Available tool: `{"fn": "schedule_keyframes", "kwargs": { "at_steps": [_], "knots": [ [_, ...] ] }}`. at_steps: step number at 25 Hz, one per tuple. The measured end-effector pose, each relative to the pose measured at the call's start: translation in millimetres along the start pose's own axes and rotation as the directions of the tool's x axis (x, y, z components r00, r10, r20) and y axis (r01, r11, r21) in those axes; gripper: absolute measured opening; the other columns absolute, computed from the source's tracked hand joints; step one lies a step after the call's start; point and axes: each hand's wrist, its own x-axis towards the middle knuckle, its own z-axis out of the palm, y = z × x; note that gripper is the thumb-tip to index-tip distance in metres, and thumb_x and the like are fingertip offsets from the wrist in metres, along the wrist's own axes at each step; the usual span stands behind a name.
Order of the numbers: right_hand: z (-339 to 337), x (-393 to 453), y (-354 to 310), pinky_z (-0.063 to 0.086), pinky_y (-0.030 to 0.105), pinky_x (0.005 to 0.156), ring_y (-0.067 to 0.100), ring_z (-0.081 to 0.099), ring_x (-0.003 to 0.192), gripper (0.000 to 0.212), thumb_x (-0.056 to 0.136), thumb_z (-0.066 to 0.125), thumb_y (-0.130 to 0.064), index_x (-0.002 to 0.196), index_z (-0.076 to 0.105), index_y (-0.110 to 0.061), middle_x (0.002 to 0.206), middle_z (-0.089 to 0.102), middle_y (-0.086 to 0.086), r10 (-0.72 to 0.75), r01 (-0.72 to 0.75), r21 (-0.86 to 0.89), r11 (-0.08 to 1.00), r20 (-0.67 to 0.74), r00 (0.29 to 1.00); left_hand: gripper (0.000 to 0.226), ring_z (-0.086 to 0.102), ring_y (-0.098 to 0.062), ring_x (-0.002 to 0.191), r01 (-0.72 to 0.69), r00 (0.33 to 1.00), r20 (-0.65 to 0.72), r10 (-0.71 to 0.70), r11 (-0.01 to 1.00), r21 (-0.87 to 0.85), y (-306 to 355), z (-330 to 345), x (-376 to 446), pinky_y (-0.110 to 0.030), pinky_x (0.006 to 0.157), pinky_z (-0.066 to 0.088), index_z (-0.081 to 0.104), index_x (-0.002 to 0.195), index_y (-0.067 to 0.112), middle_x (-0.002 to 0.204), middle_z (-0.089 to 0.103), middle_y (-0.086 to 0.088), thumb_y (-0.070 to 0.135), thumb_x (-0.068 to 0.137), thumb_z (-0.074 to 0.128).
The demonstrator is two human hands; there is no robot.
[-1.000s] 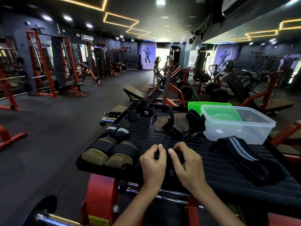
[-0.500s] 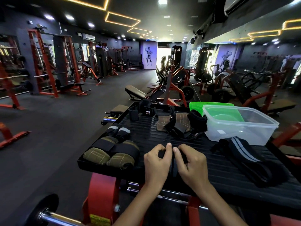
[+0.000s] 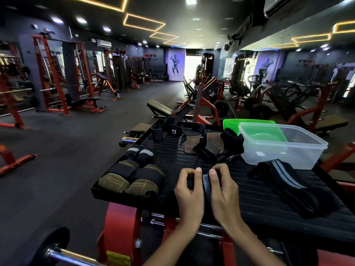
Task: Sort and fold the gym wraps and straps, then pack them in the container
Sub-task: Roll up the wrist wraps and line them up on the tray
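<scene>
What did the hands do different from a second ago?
Very little changed. Both hands, left hand and right hand, stayed on the black strap at the platform's near edge, fingers curled a bit tighter as they keep rolling it. Nothing was picked up or let go. The clear container, green lid and rolled wraps stayed put.

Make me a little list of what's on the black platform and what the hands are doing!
surface: black ribbed platform
left hand: pinching the black strap
right hand: pinching the same strap
tub: clear, open, nothing packed in it yet
lid: green, behind the tub
rolled wraps: olive and black, near left corner
long wrap: black with grey stripe, loose, in front of the tub
brown grips: piled mid-platform
</scene>
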Motion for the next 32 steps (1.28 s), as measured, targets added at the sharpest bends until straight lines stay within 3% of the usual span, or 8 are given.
{"fn": "schedule_keyframes", "kwargs": {
  "at_steps": [3,6,9,13,18,23,28,32],
  "knots": [
    [-10,3,6,0.039,0.017,0.057,0.005,0.054,0.063,0.025,0.091,0.038,-0.047,0.092,0.049,-0.025,0.069,0.056,-0.009,-0.122,0.134,-0.087,0.987,0.13,0.984,0.028,0.045,-0.003,0.055,-0.046,0.995,0.09,0.042,0.998,0.038,-5,-10,8,-0.015,0.055,0.037,0.053,0.066,0.014,0.059,0.051,0.001,0.018,0.094,0.054],
    [-20,7,23,0.042,0.028,0.05,0.01,0.054,0.054,0.034,0.094,0.04,-0.046,0.091,0.055,-0.016,0.063,0.057,-0.003,-0.347,0.409,-0.32,0.855,0.232,0.909,0.042,0.039,-0.001,0.051,0.054,0.957,0.275,-0.088,0.99,0.128,-5,-16,25,-0.02,0.054,0.033,0.048,0.051,0.027,0.049,0.045,0.009,0.022,0.092,0.055],
    [-15,9,16,0.032,0.028,0.041,0.009,0.04,0.04,0.031,0.09,0.045,-0.04,0.067,0.048,-0.019,0.046,0.04,-0.005,-0.216,0.235,-0.215,0.948,0.111,0.97,0.033,0.042,-0.003,0.049,0.026,0.964,0.259,-0.061,0.99,0.138,0,-14,22,-0.021,0.053,0.035,0.053,0.055,0.024,0.052,0.048,0.004,0.028,0.086,0.062],
    [-9,8,7,0.035,0.031,0.047,0.01,0.043,0.044,0.032,0.087,0.04,-0.05,0.07,0.051,-0.025,0.051,0.048,0.003,0.008,-0.006,-0.015,1.0,0.141,0.99,0.033,0.043,-0.004,0.041,-0.238,0.966,0.149,0.211,0.952,0.195,-2,-19,18,-0.012,0.044,0.03,0.057,0.065,0.014,0.05,0.05,0.01,0.043,0.08,0.054],
    [-13,3,1,0.038,0.025,0.049,0.009,0.05,0.049,0.031,0.088,0.04,-0.051,0.079,0.049,-0.023,0.053,0.05,-0.005,-0.083,0.114,-0.246,0.962,0.135,0.987,0.037,0.041,-0.004,0.048,0.012,0.998,0.064,-0.022,0.987,0.163,0,-10,24,-0.023,0.053,0.033,0.047,0.053,0.019,0.046,0.046,0.009,0.026,0.088,0.059],
    [-8,14,-2,0.029,0.026,0.048,0.005,0.035,0.045,0.038,0.094,0.045,-0.041,0.06,0.042,-0.026,0.047,0.04,-0.004,0.197,-0.204,0.056,0.977,0.108,0.974,0.023,0.049,0.0,0.055,-0.316,0.948,0.087,0.306,0.937,0.149,-2,-17,11,-0.009,0.054,0.037,0.053,0.069,0.017,0.057,0.05,0.015,0.034,0.084,0.053],
    [-17,7,5,0.035,0.023,0.047,0.01,0.047,0.048,0.039,0.087,0.043,-0.052,0.077,0.049,-0.016,0.052,0.047,-0.005,-0.108,0.133,-0.27,0.954,0.105,0.989,0.036,0.044,-0.002,0.047,0.057,0.99,0.117,-0.074,0.989,0.135,6,-11,22,-0.013,0.049,0.034,0.05,0.059,0.015,0.046,0.048,0.011,0.027,0.091,0.06],
    [-11,17,12,0.029,0.025,0.043,0.009,0.038,0.041,0.056,0.082,0.04,-0.061,0.06,0.046,-0.009,0.044,0.04,-0.001,0.107,-0.107,-0.081,0.991,0.001,0.994,0.022,0.044,0.0,0.047,-0.071,0.985,0.168,0.047,0.988,0.14,6,-10,10,-0.011,0.051,0.034,0.056,0.076,0.016,0.054,0.049,0.01,0.034,0.087,0.063]
  ]
}}
